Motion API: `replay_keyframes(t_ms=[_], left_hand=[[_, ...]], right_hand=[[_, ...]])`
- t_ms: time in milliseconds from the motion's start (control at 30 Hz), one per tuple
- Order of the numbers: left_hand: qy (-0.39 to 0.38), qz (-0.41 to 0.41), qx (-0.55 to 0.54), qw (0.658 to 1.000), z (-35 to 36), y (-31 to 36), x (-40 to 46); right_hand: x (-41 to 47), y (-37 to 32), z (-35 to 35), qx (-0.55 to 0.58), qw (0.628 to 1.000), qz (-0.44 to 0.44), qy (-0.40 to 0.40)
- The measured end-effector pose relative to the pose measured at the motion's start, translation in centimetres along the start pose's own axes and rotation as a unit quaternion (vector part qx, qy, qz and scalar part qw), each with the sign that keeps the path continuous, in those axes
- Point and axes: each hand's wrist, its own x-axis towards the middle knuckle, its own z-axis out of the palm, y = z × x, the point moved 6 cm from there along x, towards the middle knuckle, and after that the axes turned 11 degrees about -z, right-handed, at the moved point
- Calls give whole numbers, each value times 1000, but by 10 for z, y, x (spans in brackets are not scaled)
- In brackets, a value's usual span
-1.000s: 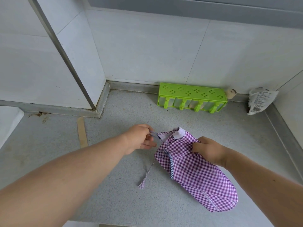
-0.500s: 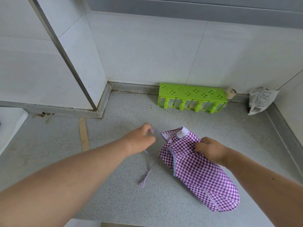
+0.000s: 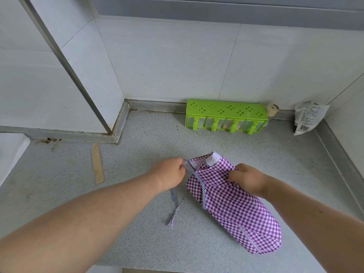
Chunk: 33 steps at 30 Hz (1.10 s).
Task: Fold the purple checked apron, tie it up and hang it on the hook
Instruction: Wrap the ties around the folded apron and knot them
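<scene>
On the grey speckled countertop (image 3: pixel 137 233), near its middle, lies the purple-and-white checked cotton apron (image 3: pixel 234 205), folded into a long bundle running from far-left to near-right. The right hand (image 3: pixel 246 179) clutches a bunch of cloth at the bundle's far end, while the left hand (image 3: pixel 170 175) pinches the thin striped tie string (image 3: pixel 175 211) just left of it, the loose tail trailing toward the near side. To tie well, I judge the right hand should pin the folds firmly while the left draws the string taut and wraps it snugly round the bundle, so nothing slackens before knotting.
</scene>
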Motion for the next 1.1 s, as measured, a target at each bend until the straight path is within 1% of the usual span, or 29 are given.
replay_keyframes(t_ms=[167,200,267,333,433,500,533,567,600,633,667,700,767,867,900,933,967,1000,1033,1100], left_hand=[[65,-80,-82,991,-43,-17,21],[62,-93,-117,987,-51,-19,26],[25,-118,-184,975,-58,-25,40],[18,-128,-184,974,-63,-29,53],[67,-158,-180,969,-70,-33,55],[88,-204,-179,958,-65,-40,45],[93,-212,-171,958,-58,-45,45],[76,-206,-159,962,-47,-46,47],[34,-194,-156,968,-32,-46,47],[-21,-178,-165,970,-15,-45,45],[-79,-166,-193,964,1,-41,40],[-126,-158,-237,950,15,-34,33],[-186,-144,-325,916,35,-20,20],[-228,-113,-406,878,53,-6,14],[-243,-113,-424,865,57,-5,13],[-251,-126,-425,861,60,-7,12],[-249,-142,-412,865,63,-9,11],[-237,-157,-371,884,64,-14,10],[-221,-161,-313,909,64,-18,8],[-179,-128,-187,957,61,-26,9]], right_hand=[[0,4,1,14,1000,2,-12],[0,5,1,19,1000,2,-13],[2,8,0,38,999,6,-12],[6,12,0,62,998,6,-12],[12,15,0,107,994,8,-13],[16,17,3,152,988,11,-9],[19,18,4,176,984,16,-4],[21,19,6,199,980,22,4],[23,19,7,223,974,29,15],[25,21,9,250,967,38,23],[26,22,11,276,959,48,29],[27,24,13,302,951,58,36],[30,30,17,344,935,74,48],[35,38,23,392,915,78,57],[37,41,25,403,910,78,62],[39,44,26,411,906,78,67],[40,47,27,418,902,80,73],[42,50,28,424,898,82,80],[43,53,28,428,896,84,86],[44,58,29,425,895,89,99]])
